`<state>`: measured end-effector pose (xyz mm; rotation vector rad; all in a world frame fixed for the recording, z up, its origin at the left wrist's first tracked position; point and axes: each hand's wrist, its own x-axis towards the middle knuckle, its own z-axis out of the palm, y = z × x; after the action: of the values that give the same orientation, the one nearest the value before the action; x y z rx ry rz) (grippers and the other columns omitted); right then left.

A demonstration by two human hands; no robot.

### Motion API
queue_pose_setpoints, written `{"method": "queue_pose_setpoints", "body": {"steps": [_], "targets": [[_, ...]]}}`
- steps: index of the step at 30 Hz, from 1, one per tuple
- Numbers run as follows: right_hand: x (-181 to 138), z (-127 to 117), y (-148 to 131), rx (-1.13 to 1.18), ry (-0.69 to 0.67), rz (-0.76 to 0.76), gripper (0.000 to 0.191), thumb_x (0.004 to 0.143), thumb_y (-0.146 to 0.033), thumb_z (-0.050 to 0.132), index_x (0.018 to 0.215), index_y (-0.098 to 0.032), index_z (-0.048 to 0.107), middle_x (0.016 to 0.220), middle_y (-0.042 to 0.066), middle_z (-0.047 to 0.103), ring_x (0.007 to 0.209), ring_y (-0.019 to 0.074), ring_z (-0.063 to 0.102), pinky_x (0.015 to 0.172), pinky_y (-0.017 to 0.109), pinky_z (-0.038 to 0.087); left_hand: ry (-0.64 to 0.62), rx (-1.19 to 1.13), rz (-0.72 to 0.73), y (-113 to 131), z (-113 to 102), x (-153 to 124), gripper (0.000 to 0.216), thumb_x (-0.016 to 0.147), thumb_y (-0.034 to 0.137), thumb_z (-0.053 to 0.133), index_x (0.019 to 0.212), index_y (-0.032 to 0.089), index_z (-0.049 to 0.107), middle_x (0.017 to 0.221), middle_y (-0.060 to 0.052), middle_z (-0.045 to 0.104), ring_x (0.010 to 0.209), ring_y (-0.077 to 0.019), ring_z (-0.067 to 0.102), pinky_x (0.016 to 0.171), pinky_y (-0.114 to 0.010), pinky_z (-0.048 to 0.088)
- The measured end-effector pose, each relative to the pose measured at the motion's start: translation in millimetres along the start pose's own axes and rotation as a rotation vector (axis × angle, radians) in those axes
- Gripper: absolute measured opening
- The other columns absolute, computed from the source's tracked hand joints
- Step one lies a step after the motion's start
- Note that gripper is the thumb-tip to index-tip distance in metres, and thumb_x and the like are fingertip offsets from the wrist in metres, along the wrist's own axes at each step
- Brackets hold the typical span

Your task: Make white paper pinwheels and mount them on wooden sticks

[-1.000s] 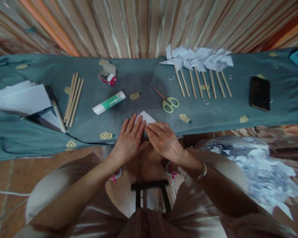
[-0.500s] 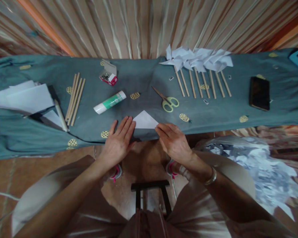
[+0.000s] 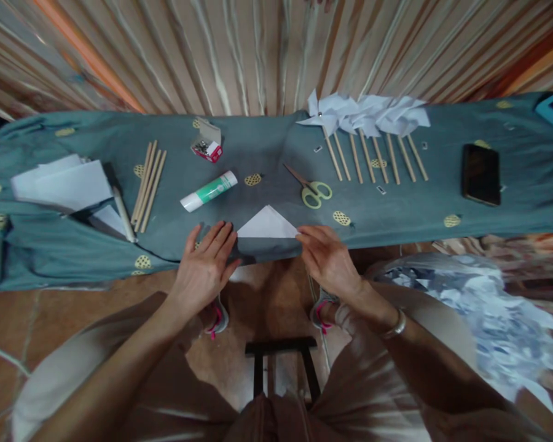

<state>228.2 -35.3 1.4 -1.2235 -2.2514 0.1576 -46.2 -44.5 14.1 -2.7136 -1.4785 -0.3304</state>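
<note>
Paper [image 3: 268, 223]: a white folded triangle, laid at the table's [image 3: 262, 141] near edge, long side near, apparently so both corners can be reached.
Left hand [image 3: 203, 269]: spread palm-down beside the left corner, nothing gripped.
Right hand [image 3: 330, 263]: fingers bunched at the right corner; whether pinched or pressed cannot be told.
Beyond: scissors [image 3: 310, 186] and glue stick [image 3: 209, 191] are set farther back; the paper is obstructed by neither.
Far right: pinwheels [image 3: 368, 115] are laid in a row.

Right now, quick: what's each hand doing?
Left hand: open, palm down, fingertips at the left corner of the folded white paper triangle.
Right hand: fingers bunched at its right corner; grip can't be told.
</note>
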Motion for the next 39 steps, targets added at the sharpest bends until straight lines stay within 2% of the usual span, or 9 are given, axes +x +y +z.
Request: {"method": "queue_pose_setpoints", "body": {"steps": [7,12,17,22,25,27,30,35,39], "targets": [[19.8,12.3,6.2,0.151,0.008,0.246,0.047,0.091,-0.036,0.058,0.133,-0.015,0.054,0.123,0.015,0.069,0.106,0.029,0.065,0.094,0.047,0.052,-0.004,-0.053,-0.054,0.9,-4.8,14.4,0.037,0.098,0.031,0.046,0.118,0.008,0.067,0.13,-0.02,0.065,0.124,-0.0341,0.058,0.109,-0.057,0.037],[39.2,14.9,9.9,0.322,-0.086,0.452,0.047,0.078,-0.023,0.067,0.123,-0.015,0.061,0.111,0.011,0.073,0.076,0.0191,0.067,0.081,0.039,0.056,-0.032,-0.065,-0.078,0.5,-7.3,25.5,0.034,0.097,0.03,0.045,0.108,0.011,0.072,0.122,-0.018,0.069,0.116,-0.0336,0.062,0.107,-0.057,0.039],[48.6,18.7,17.4,0.664,-0.034,0.635,0.042,0.069,-0.018,0.07,0.11,-0.018,0.066,0.091,0.004,0.074,0.067,0.0132,0.064,0.071,0.032,0.054,0.015,-0.174,-0.133,1.0,-10.0,35.4,0.031,0.094,0.029,0.049,0.113,0.016,0.07,0.127,-0.015,0.067,0.118,-0.0326,0.062,0.107,-0.056,0.04],[59.4,10.2,28.9,1.133,0.152,0.814,0.038,0.057,-0.028,0.082,0.092,-0.02,0.069,0.078,0.0,0.071,0.076,0.016,0.066,0.075,0.032,0.055,0.216,-0.586,-0.272,11.1,-11.5,47.4,0.029,0.088,0.039,0.061,0.108,0.019,0.071,0.117,-0.01,0.07,0.11,-0.025,0.063,0.1,-0.041,0.048],[66.8,2.2,30.1,1.292,0.254,0.86,0.043,0.052,-0.032,0.087,0.09,-0.022,0.069,0.083,0.001,0.072,0.08,0.0162,0.066,0.075,0.031,0.054,0.177,-1.042,-0.439,27.1,-8.4,57.8,0.025,0.081,0.044,0.069,0.082,0.019,0.074,0.086,-0.007,0.072,0.086,-0.0202,0.066,0.083,-0.033,0.052],[70.2,0.3,26.2,1.351,0.257,0.867,0.044,0.051,-0.032,0.088,0.089,-0.022,0.069,0.084,0.0,0.072,0.081,0.0156,0.065,0.075,0.029,0.052,0.123,-1.436,-0.643,39.0,-6.3,65.6,0.035,0.071,0.046,0.079,0.092,0.018,0.074,0.092,-0.007,0.074,0.082,-0.0185,0.067,0.073,-0.029,0.052],[72.3,3.9,15.4,1.376,0.2,0.846,0.044,0.052,-0.033,0.088,0.09,-0.021,0.069,0.082,-0.001,0.07,0.078,0.0137,0.064,0.074,0.028,0.051,0.086,-1.749,-0.803,50.8,-5.6,76.9,0.043,0.061,0.046,0.086,0.092,0.018,0.075,0.095,-0.006,0.075,0.081,-0.0149,0.067,0.069,-0.023,0.051],[72.0,11.0,10.0,1.306,0.052,0.769,0.044,0.06,-0.041,0.084,0.097,-0.021,0.069,0.083,0.001,0.072,0.074,0.0141,0.064,0.069,0.028,0.051,0.195,-1.91,-0.951,48.3,-6.3,89.3,0.038,0.05,0.04,0.092,0.061,0.013,0.068,0.063,0.0,0.066,0.061,-0.0077,0.06,0.057,-0.017,0.046],[70.0,4.0,33.0,0.804,0.143,0.642,0.032,0.082,-0.046,0.065,0.099,-0.02,0.069,0.093,0.007,0.074,0.081,0.0195,0.068,0.075,0.034,0.053,0.212,-1.849,-0.992,42.4,-5.3,91.7,0.039,0.048,0.039,0.093,0.06,0.011,0.068,0.055,0.0,0.063,0.053,-0.0064,0.055,0.054,-0.017,0.045]]}}
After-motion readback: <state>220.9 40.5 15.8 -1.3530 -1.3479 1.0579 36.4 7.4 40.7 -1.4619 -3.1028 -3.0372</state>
